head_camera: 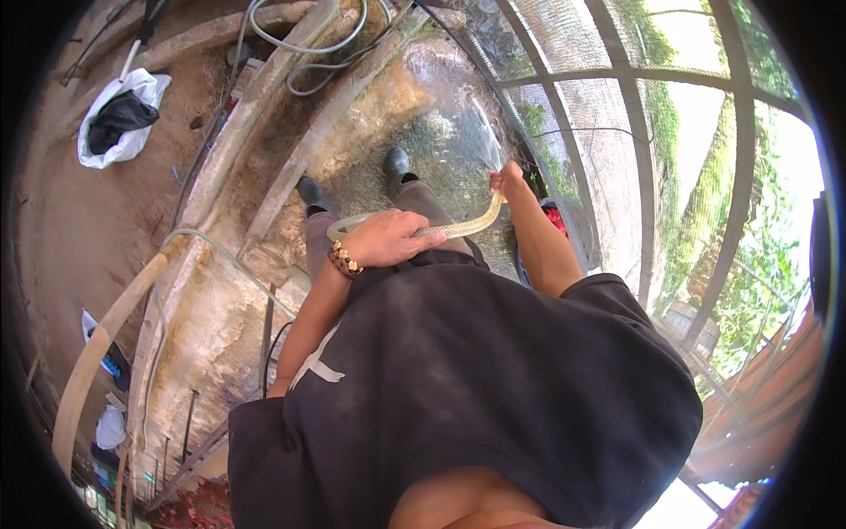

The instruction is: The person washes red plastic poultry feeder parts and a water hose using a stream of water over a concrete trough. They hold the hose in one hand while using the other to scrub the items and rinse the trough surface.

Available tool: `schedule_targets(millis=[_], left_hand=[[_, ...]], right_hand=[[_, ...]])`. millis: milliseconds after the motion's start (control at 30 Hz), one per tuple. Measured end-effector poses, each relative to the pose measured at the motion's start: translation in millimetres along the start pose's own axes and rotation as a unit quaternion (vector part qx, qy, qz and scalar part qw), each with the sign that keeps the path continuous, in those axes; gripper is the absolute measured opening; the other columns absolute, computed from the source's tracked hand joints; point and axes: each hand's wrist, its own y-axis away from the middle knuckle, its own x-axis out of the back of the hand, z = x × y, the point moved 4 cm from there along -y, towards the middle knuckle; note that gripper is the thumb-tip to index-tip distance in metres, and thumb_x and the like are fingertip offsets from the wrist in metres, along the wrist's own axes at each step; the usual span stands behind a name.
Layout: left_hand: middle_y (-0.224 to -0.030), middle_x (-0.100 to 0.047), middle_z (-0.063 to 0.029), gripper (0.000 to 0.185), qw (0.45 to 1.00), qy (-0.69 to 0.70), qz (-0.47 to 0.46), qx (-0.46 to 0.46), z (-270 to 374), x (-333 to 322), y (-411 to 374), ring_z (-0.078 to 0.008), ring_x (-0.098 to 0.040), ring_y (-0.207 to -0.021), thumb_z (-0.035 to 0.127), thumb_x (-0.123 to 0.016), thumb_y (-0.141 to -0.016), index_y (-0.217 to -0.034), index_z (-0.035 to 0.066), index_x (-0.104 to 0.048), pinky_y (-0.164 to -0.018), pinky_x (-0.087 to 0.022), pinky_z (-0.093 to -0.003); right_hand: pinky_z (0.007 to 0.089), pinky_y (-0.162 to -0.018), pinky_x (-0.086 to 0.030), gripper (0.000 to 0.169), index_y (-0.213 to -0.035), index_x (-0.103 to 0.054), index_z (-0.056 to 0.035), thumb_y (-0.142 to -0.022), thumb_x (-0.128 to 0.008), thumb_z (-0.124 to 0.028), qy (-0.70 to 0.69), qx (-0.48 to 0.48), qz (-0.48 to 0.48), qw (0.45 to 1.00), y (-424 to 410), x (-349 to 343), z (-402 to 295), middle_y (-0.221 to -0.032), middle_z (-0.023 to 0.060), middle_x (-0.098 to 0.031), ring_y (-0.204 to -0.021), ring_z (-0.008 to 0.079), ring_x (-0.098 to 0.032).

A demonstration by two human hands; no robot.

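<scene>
My right hand point(507, 180) grips the end of a clear braided hose point(466, 228), and a fan of water point(488, 140) sprays from it onto the wet concrete floor point(449, 173). The hose curves back from there across my waist. My left hand point(390, 237) wears a beaded bracelet and rests around the hose, close to my body. A loop of hose shows just past the left wrist. Under the spray, the floor is stained with green and orange patches. My dark rubber boots point(396, 165) stand on it, to the left of the water.
Along the right runs a metal-framed mesh screen point(624, 79). A bucket point(562, 218) with something red inside stands by my right forearm. Concrete curbs point(254, 125) cross the left side. Beyond them, a white sack point(122, 118) sits on brown soil. A coiled hose point(310, 49) lies at the top.
</scene>
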Motion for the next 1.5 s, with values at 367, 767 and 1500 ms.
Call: schedule_targets(millis=[367,767,1500], left_hand=[[-0.062,-0.05,-0.0153,0.056,0.993,-0.091,-0.058,-0.042,21.1,16.9,73.9,-0.0226,-0.046,-0.057,0.048,-0.05,-0.096,-0.074,-0.004,-0.055,-0.057,-0.039,-0.0381],[-0.061,-0.053,-0.0055,0.053,0.997,-0.039,-0.067,0.027,33.6,26.5,94.3,-0.0135,-0.046,-0.056,0.048,-0.055,-0.094,-0.076,-0.001,-0.061,-0.054,-0.039,-0.0322],[-0.06,-0.046,0.002,0.049,0.999,-0.016,0.022,0.044,38.5,22.0,91.7,-0.007,-0.039,-0.055,0.046,-0.056,-0.095,-0.077,0.001,-0.061,-0.05,-0.032,-0.028]], right_hand=[[0.027,-0.037,-0.025,0.044,-0.082,-0.052,0.0057,-0.09,-0.025,-0.028,-0.161,0.022,-0.051,0.985,72.2,-13.6,83.3,-0.051,-0.0029,-0.032,-0.038,0.0092,-0.026],[0.0306,-0.037,-0.028,0.024,-0.087,-0.044,-0.0013,-0.088,-0.031,-0.021,-0.213,0.067,-0.078,0.972,95.8,-43.5,89.2,-0.057,0.0069,-0.043,-0.041,0.0124,-0.032],[0.0297,-0.039,-0.027,0.031,-0.085,-0.047,0.0041,-0.088,-0.029,-0.021,-0.145,0.056,-0.11,0.982,93.7,-64.9,45.4,-0.058,0.0077,-0.044,-0.041,0.0141,-0.032]])
